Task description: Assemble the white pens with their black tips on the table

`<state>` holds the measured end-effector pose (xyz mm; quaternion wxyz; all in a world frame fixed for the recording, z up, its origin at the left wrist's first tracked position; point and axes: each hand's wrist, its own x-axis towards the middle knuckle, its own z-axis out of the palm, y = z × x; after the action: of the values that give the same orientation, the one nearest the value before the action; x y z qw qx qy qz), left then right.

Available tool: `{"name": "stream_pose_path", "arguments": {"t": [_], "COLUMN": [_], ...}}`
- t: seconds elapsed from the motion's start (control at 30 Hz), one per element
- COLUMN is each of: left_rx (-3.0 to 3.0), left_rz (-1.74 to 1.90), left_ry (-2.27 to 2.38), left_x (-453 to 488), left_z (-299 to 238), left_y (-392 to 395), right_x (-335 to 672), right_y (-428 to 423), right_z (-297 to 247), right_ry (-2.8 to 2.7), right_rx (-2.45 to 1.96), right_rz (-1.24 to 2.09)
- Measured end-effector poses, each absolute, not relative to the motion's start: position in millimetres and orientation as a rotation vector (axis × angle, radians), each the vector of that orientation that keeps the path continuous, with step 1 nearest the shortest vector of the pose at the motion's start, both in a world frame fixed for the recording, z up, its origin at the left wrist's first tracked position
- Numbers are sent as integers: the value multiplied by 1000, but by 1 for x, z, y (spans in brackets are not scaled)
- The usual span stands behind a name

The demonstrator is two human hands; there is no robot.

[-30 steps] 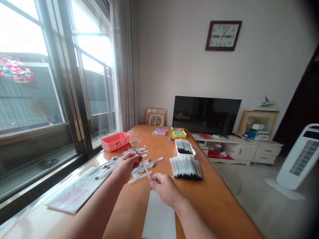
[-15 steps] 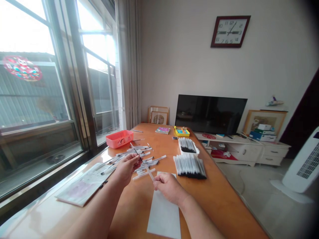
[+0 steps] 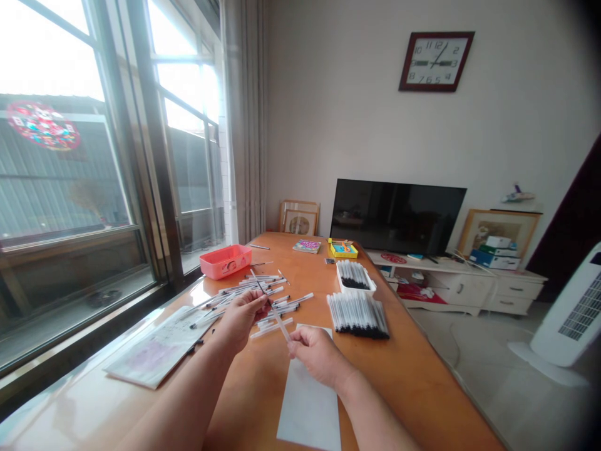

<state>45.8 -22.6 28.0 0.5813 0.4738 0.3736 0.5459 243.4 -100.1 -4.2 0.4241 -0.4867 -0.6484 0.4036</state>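
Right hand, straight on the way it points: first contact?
Likely the left hand, which pinches a dark stick just beyond the clear tube held in the right hand. One view leaves depth unclear, so it might miss.

My remote view shows an orange-brown tabletop (image 3: 408, 376). I see translucent white pens (image 3: 357, 310) with black ends and a coral-pink box (image 3: 224, 270).

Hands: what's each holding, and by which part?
Left hand pinches a dark rod toward its nearer end; right hand holds a pale tube by its nearer end.
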Motion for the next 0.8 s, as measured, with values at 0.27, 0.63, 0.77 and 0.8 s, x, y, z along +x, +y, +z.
{"name": "stream_pose_path", "arguments": {"t": [0.27, 0.63, 0.77, 0.8], "left_rx": [1123, 1239, 1285, 1285], "left_rz": [1261, 1140, 1109, 1114], "left_ry": [858, 885, 915, 926], "left_x": [44, 50, 49, 48], "left_z": [27, 36, 41, 43], "left_y": [-21, -33, -37, -38], "right_x": [244, 243, 244, 244], "right_y": [-100, -98, -100, -100], "right_z": [-6, -5, -2, -1], "right_ry": [-1613, -1577, -1572, -1573], "right_rx": [-1255, -1197, -1182, -1178], "right_rz": [997, 1001, 1017, 1018]}}
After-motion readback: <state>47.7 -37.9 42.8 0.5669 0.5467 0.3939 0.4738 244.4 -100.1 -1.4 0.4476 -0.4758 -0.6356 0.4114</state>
